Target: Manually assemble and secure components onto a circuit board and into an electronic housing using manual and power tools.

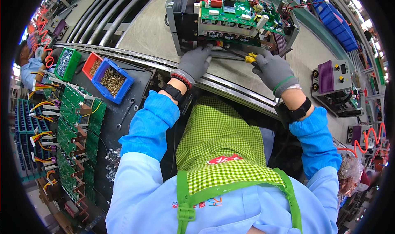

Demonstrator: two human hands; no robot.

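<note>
An open electronics unit (230, 22) stands on the bench before me, with a green circuit board on top, a black fan at its left and metal end plates. My left hand (195, 63), in a grey glove, is at the unit's near lower left edge. Its fingertips are pressed together beside short red and yellow wires (219, 43); what they pinch is hidden. My right hand (273, 70), gloved too, is closed around a screwdriver (250, 58) with a yellow and black handle. The tool's dark shaft points leftward into the unit's near side, where its tip cannot be made out.
Blue (112, 80), red (94, 65) and green (68, 64) bins of small fasteners stand at the left. Nearer lie green circuit boards (74, 127) and a wrench (125, 114). Rollers (109, 19) run at far left. Another unit with a purple side (332, 77) sits right; a blue crate (335, 22) lies behind.
</note>
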